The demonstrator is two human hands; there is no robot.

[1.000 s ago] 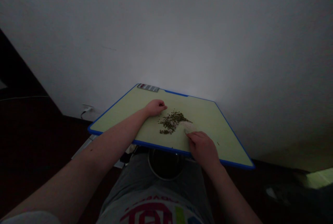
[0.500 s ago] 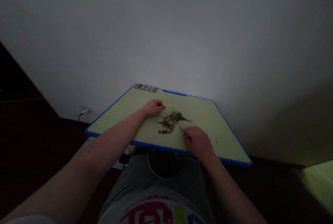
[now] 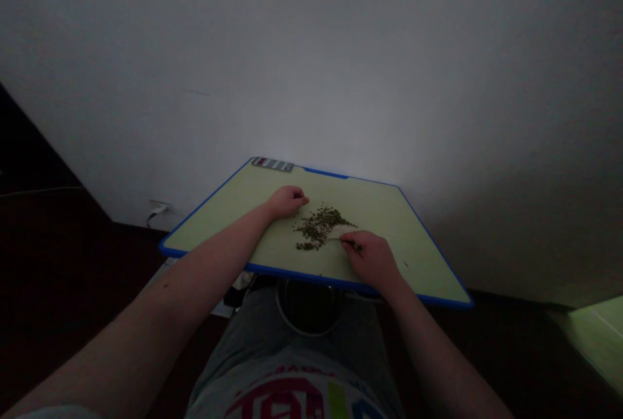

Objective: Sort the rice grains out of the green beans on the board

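Note:
A loose heap of small green-brown grains, perhaps beans or seeds (image 3: pixel 318 226), lies spread on a pale yellow board with a blue rim (image 3: pixel 272 244). My left hand (image 3: pixel 288 202) rests on the board just beyond the heap's left side. Its fingers are curled together, and whatever is in them, if anything, is hidden. At the heap's right edge, my right hand (image 3: pixel 372 257) pinches a pale, thin, flat piece (image 3: pixel 343 231). That piece touches or overlaps the grains; its exact kind is too dim to make out.
A phone-like panel with rows on its face (image 3: pixel 272 164) lies at the board's far left corner. Below the near edge, a round dark pot (image 3: pixel 311 309) sits at my lap. A wall (image 3: pixel 311 82) rises behind the board. A plug with a cable (image 3: pixel 158 209) is at lower left.
My right hand has shifted slightly, with its fingers turned a little and the pale piece lying flatter against the grains. The left hand has stayed in place.

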